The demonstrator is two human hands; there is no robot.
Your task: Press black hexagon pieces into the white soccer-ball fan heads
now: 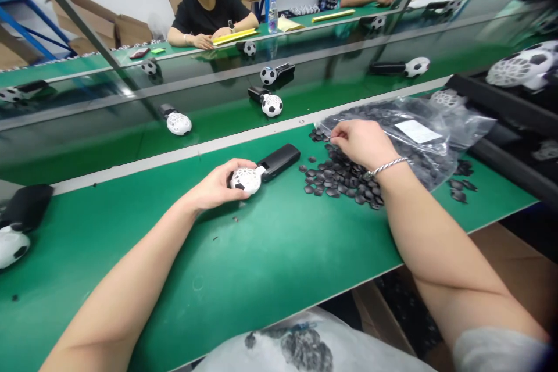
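My left hand (218,184) is closed around the white, football-patterned head of a small handheld fan (246,180). Its black handle (281,161) points away to the right, lying on or just over the green bench. My right hand (364,140) is above a loose pile of small black pentagon pieces (349,183), thumb and fingers pinched together. Whatever is between those fingertips is too small or hidden to make out. Behind the right hand, a clear plastic bag (453,128) full of the same black pieces lies on its side.
Beyond the bench edge, a green conveyor belt (209,110) carries several football fans. Another fan (15,244) lies at the far left. Black trays (505,157) with white fan heads stand at the right. Across the belt sit two people (213,11) at another bench.
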